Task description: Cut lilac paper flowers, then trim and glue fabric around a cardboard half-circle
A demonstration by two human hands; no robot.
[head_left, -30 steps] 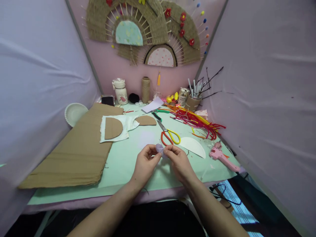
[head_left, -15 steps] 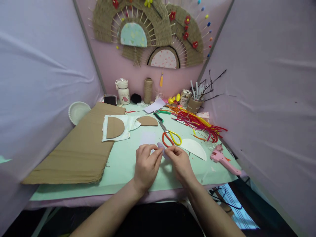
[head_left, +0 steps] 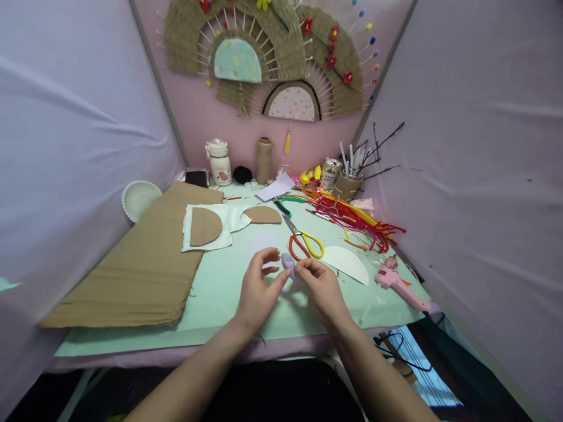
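Note:
A small pale purple paper piece [head_left: 287, 261] is held just above the mint green table mat [head_left: 215, 293], near its front middle. My left hand [head_left: 258, 287] pinches its left side with thumb and fingertips. My right hand [head_left: 321, 287] pinches its right side, fingers closed. A pale square of the same paper [head_left: 263, 242] lies flat just behind my hands. Scissors with one red and one yellow handle [head_left: 303, 243] lie right behind my right hand.
A large cardboard sheet [head_left: 136, 269] covers the left of the table, with a white cloth and brown half-discs [head_left: 206, 225] on it. A white half-disc [head_left: 349, 264], pink glue gun [head_left: 398, 284] and pipe cleaners [head_left: 352, 217] lie right. Jars and twine stand at the back.
My left hand's fingers have shifted on the purple piece, the index finger lifting and reaching over it. The view has risen slightly compared with a second ago.

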